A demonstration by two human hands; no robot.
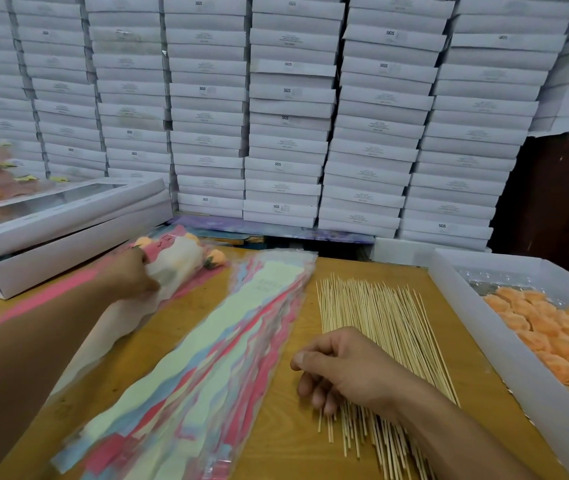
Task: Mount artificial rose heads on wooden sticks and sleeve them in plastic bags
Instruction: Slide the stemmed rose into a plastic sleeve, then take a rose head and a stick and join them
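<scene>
A spread of thin wooden sticks (380, 327) lies on the yellow table. My right hand (338, 368) hovers on the sticks' near part with fingers curled down onto them; whether it holds one I cannot tell. A stack of pastel plastic bags (207, 358) lies diagonally in the middle. My left hand (134, 275) reaches to the far left and grips a sleeved rose bundle (179, 258), with orange heads showing at its top. Orange rose heads (560, 334) fill a white tray at right.
The white tray's wall (484, 327) runs along the right of the sticks. A windowed white box (61, 220) sits at left on another box. Stacked white boxes (286, 109) form a wall behind the table. Bare tabletop (276, 445) shows near the front.
</scene>
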